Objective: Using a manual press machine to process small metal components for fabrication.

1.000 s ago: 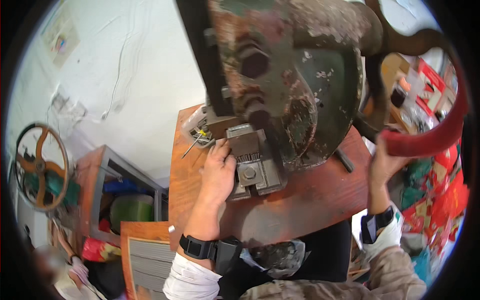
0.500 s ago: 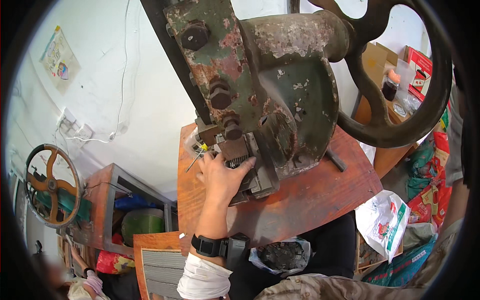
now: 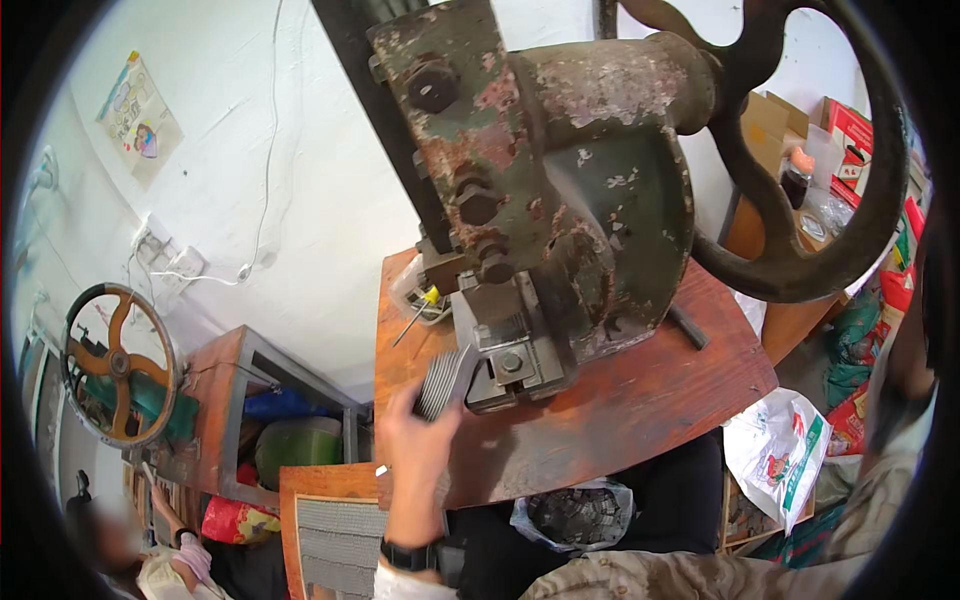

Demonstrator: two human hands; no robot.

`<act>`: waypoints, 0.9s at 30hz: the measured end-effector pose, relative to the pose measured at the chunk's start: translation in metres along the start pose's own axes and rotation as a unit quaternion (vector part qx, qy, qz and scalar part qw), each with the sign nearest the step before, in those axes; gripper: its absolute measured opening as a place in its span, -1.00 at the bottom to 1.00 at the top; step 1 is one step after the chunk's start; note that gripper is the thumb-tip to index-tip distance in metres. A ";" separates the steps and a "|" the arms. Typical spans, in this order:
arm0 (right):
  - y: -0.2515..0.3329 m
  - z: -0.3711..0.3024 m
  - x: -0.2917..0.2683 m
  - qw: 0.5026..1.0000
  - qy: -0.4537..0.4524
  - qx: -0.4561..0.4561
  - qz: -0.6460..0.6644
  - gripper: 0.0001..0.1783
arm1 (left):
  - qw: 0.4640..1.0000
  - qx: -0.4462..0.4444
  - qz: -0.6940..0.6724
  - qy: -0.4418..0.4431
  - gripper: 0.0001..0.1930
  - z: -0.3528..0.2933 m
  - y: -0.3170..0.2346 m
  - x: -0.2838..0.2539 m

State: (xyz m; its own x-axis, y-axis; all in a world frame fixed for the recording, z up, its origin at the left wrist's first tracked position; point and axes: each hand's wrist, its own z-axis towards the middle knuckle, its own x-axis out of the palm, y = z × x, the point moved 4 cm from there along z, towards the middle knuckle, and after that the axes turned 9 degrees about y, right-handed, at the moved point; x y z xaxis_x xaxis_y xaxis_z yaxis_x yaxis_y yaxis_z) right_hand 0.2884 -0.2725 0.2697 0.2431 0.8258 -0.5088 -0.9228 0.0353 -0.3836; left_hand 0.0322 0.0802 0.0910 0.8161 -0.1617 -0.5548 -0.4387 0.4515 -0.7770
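Note:
My left hand (image 3: 418, 440) is at the left front of the wooden bench (image 3: 590, 420). Its thumb and fingers grip a stack of thin grey metal strips (image 3: 443, 384), tilted, with ridged edges showing. Just beyond stands a manual press (image 3: 610, 200) with worn green paint. Its steel die block (image 3: 512, 362) sits right of the stack, with a bolt on top. Close to the die lies a yellow-handled screwdriver (image 3: 420, 308) on a clear plastic container (image 3: 408, 290). My right forearm (image 3: 908, 345) runs up the right edge; its hand is not visible.
The press's large handwheel (image 3: 775, 270) curves over the right side. A bag of dark metal pieces (image 3: 580, 515) is below the bench edge. A framed board of grey strips (image 3: 345, 550) is at lower left, near another person (image 3: 180, 565). A white bag (image 3: 778, 450) is at right.
My left hand has left the die and moved left and nearer me, carrying the stack of strips away. The die now shows uncovered. The whole view has shifted slightly.

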 end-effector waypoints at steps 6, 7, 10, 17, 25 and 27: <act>0.071 -0.072 0.176 0.917 0.174 0.125 0.336 -0.74 | 0.998 0.040 0.035 0.037 -0.54 -0.087 0.054 -0.003; 0.081 -0.088 0.194 0.902 0.195 0.151 0.354 -0.74 | 0.983 0.119 0.124 0.064 -0.55 -0.086 0.032 0.013; 0.129 -0.093 0.229 0.870 0.243 0.122 0.411 -0.65 | 0.974 0.159 0.126 0.098 -0.40 -0.090 0.021 0.035; 0.225 -0.009 0.255 0.870 0.331 -0.053 0.361 -0.27 | 0.994 0.036 -0.005 0.100 -0.14 -0.098 0.031 0.038; 0.208 -0.028 0.279 0.909 0.306 0.004 0.282 -0.32 | 0.985 0.039 0.084 0.145 -0.18 -0.096 0.022 0.034; 0.205 -0.031 0.282 0.895 0.317 0.031 0.313 -0.30 | 0.983 0.040 0.100 0.149 -0.21 -0.091 0.012 0.036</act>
State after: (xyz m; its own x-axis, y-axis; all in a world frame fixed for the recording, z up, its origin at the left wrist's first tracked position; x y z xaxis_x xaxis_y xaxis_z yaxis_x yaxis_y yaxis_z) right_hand 0.1772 -0.0497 0.0233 -0.2235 0.2101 -0.9518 -0.9476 -0.2754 0.1617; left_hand 0.0218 -0.0002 0.0342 0.5650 -0.3074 -0.7657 -0.5388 0.5653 -0.6246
